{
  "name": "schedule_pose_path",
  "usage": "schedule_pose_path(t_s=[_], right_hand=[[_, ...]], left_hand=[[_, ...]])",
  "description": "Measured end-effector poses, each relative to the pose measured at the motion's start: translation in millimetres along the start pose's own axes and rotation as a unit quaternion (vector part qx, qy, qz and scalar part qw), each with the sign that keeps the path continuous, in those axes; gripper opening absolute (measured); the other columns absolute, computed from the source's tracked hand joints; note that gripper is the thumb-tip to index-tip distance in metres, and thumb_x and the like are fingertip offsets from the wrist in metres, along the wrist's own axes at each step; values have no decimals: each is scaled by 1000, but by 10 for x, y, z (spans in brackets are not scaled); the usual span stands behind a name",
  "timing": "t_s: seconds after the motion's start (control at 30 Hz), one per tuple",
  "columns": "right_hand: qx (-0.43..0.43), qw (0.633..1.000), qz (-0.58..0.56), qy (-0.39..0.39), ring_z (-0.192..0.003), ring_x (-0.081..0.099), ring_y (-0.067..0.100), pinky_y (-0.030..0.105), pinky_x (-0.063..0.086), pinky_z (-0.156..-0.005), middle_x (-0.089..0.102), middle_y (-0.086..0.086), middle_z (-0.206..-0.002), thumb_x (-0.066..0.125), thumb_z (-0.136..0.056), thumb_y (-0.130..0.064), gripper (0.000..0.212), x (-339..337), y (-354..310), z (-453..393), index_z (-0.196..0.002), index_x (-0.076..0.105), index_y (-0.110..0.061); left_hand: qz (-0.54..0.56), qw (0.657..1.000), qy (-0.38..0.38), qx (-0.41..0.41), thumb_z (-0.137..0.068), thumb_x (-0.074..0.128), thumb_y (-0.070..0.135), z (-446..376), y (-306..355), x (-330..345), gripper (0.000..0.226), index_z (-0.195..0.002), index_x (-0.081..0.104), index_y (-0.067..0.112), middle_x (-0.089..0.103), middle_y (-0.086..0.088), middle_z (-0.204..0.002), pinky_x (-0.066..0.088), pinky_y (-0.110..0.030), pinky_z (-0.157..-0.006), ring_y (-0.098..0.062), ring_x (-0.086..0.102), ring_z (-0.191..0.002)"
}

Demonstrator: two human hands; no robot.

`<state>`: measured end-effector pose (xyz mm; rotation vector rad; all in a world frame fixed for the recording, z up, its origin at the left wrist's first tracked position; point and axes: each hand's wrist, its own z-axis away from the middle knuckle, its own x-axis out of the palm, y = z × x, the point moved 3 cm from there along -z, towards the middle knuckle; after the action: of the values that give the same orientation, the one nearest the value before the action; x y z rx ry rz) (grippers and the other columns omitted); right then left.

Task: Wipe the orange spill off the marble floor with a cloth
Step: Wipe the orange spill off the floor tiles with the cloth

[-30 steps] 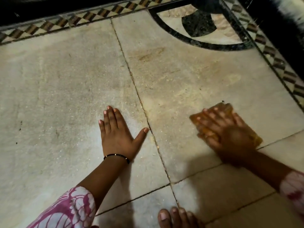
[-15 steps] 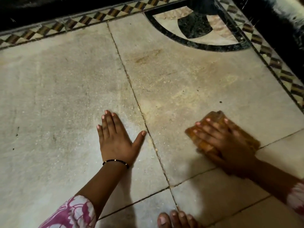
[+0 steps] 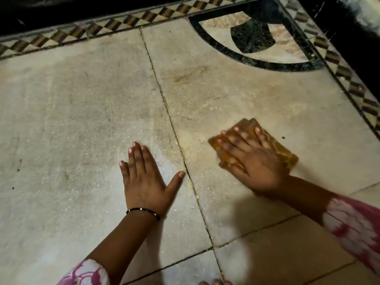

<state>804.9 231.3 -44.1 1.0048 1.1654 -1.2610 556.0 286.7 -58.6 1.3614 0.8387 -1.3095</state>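
My right hand (image 3: 254, 161) presses flat on a folded orange-stained cloth (image 3: 285, 155) on the pale marble floor (image 3: 82, 120), right of the long tile seam. Most of the cloth is hidden under the hand; its edges show at the fingertips and on the right. A faint orange smear (image 3: 189, 75) lies farther ahead on the same tile, and pale orange residue (image 3: 185, 140) runs along the seam. My left hand (image 3: 144, 179) rests palm down with fingers spread on the tile to the left, holding nothing. It wears a thin black bracelet.
A chequered border strip (image 3: 123, 21) runs along the far edge and down the right side (image 3: 349, 83). A black-and-white inlaid arc (image 3: 253, 38) fills the far right corner. Dark surfaces lie beyond the border. My toes (image 3: 213, 282) show at the bottom edge.
My right hand has slid the cloth leftward toward the seam and slightly forward. My left hand stays planted on the floor. The view has shifted a little.
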Motion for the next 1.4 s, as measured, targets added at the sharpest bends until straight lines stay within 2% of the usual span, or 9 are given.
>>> schedule_pose_path(t_s=[0.17, 0.33, 0.47, 0.6, 0.73, 0.9, 1.1, 1.2, 1.4], right_hand=[[111, 993, -38, -5, -144, 14, 17, 51, 4, -116, 22, -4, -156, 23, -92, -53, 58, -165, 727, 165, -147, 24, -35], [245, 967, -49, 45, -143, 18, 26, 54, -1, -114, 26, 1, -155, 22, -88, -55, 65, -278, 1199, -829, -146, 29, -27], [117, 991, -47, 39, -142, 20, 25, 52, -1, -113, 31, 3, -153, 26, -87, -49, 65, -250, 465, -1238, -145, 33, -21], [10, 1000, -19, 21, -143, 19, 20, 51, 0, -115, 29, -1, -154, 22, -92, -51, 61, -200, 237, -671, -146, 32, -24], [121, 992, -20, 4, -144, 16, 20, 52, 1, -115, 25, -2, -155, 17, -87, -54, 65, -235, 957, -594, -148, 24, -30], [217, 973, -61, 57, -143, 18, 25, 57, 1, -113, 26, -1, -155, 27, -93, -49, 57, -453, 1260, -1713, -146, 28, -28], [-23, 998, -47, 30, -144, 16, 21, 51, -9, -112, 28, -1, -154, 32, -92, -45, 58, -343, 45, -1932, -145, 32, -22], [-82, 995, -49, 40, -143, 21, 18, 46, -7, -112, 35, -3, -151, 26, -88, -51, 63, -327, 144, -1497, -142, 40, -23], [137, 987, -73, 48, -145, 10, 24, 60, -4, -112, 26, -1, -155, 27, -82, -50, 67, -419, 801, -2054, -145, 32, -28]], left_hand=[[61, 997, 3, 48, -80, 30, 73, -26, 48, -119, 95, -148, 13, 8, 1, -9, -158, -9, -37, -114, -18, -5, -144], [94, 989, -4, 111, -80, 28, 67, -295, 257, -223, 85, -144, 29, 11, 14, -6, -157, -6, -36, -114, -19, 6, -144], [23, 988, -5, 152, -82, 28, 69, -604, 286, -173, 89, -147, 17, 10, 8, -6, -158, -7, -39, -114, -20, 3, -144], [-24, 988, -6, 155, -83, 29, 72, -796, 119, -137, 92, -148, 9, 10, 3, -7, -158, -5, -42, -116, -21, 1, -145], [-29, 987, -9, 156, -85, 21, 71, -795, 112, -67, 92, -149, 3, 7, -1, -10, -157, -4, -44, -116, -22, -4, -144], [-35, 987, -11, 154, -86, 16, 70, -770, 120, -74, 91, -148, 1, 6, -1, -12, -157, -5, -43, -116, -23, -5, -145], [-25, 988, -4, 154, -86, 18, 70, -770, 113, -61, 91, -148, 2, 6, 0, -11, -157, -3, -43, -116, -23, -4, -145], [-13, 988, -1, 152, -86, 16, 70, -767, 84, -32, 91, -148, 2, 6, -1, -12, -157, -3, -44, -116, -23, -6, -144], [-16, 988, -2, 153, -86, 15, 70, -769, 122, -31, 91, -148, 3, 4, -1, -14, -157, -3, -44, -116, -25, -7, -144]])
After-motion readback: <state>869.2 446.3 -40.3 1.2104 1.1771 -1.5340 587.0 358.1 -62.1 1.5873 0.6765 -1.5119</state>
